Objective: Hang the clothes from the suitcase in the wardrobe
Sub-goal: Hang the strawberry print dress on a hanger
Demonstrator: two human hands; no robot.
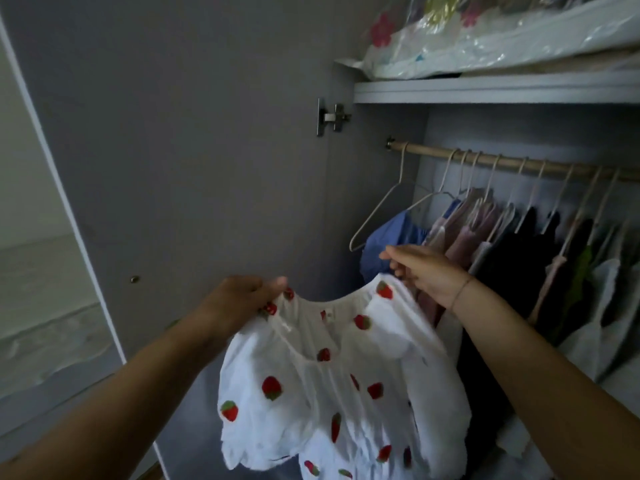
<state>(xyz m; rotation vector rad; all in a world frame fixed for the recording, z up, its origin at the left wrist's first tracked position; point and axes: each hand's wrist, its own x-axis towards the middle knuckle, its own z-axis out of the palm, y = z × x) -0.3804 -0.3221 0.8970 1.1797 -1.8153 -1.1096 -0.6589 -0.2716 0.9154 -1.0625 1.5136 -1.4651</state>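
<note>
Left hand (242, 299) pinches neckline of strawberry blouse (322, 393), right hand (424, 271) grips opposite shoulder; blouse held spread below rail (429, 150). I judge hanging step in hand. Next: free one hand, take empty hanger (375, 211).

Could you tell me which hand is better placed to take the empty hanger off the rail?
The right hand: it is close under the empty hanger, while the left hand holds the blouse farther away.

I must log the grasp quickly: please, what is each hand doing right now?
Left hand: pinches the neckline of the white strawberry top.
Right hand: holds the other side of its neckline.
</note>
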